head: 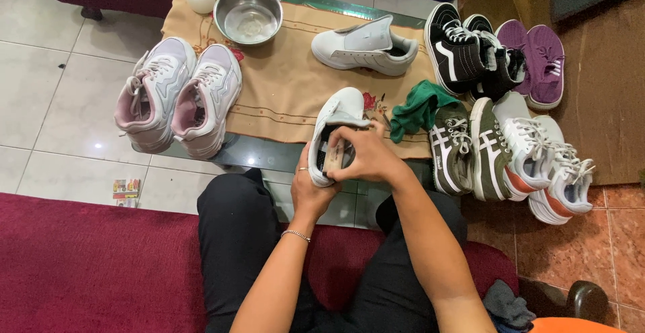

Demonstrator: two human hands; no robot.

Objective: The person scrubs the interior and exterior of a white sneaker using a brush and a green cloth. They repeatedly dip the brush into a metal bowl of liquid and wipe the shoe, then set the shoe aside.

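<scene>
The left hand [310, 186], with a ring and a thin bracelet, is wrapped around the heel of a white low-top leather sneaker [334, 126], gripping it from below and from the left; the sneaker points away from the person, its toe resting over the near edge of a tan embroidered cloth [289, 84], at the middle of the scene just above the knees. The right hand [366, 157] is closed over the shoe's opening, fingers curled down into it, and seems to pinch something small and pale there, though I cannot tell what it is. The likeliest slip, as I judge it, is the shoe twisting in the left palm if the right hand pushes hard, since only the heel is held; it could then knock the green crumpled rag [418, 108] lying just to its right. Farther off, the round steel bowl [248, 15] sits near the cloth's far edge, and a tug on the cloth could tip it. The cloth covers a low glass-topped table standing on pale glossy floor tiles; the matching white sneaker [365, 46] lies far right on it, a pair of pink and white chunky trainers [176, 93] at the left, and more shoes crowd the reddish tiles at the right. The person sits on a dark red couch [87, 266].
</scene>
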